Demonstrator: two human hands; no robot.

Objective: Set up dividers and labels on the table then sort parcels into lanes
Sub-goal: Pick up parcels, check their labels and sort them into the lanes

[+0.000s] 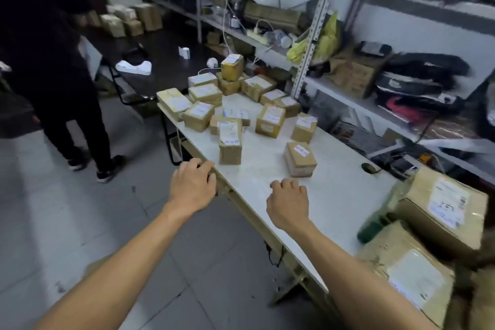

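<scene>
Several small brown parcels with white labels lie scattered over the far half of the white table point(332, 195). The nearest ones are an upright parcel point(230, 146) and a squat parcel point(300, 159). My left hand point(191, 185) hovers at the table's left edge, fingers curled, holding nothing. Just short of the squat parcel, my right hand point(289, 206) hangs over the tabletop with fingers loosely curled and nothing in it. Two large parcels point(439, 211) point(407, 273) sit at the table's near right end. No dividers or lane labels are visible.
A person in black point(53, 67) stands to the left on the tiled floor. Metal shelving point(312, 35) with bags, boxes and cables runs behind the table. More boxes point(128, 21) are stacked on the floor far back. A cable hole point(371, 168) is in the tabletop.
</scene>
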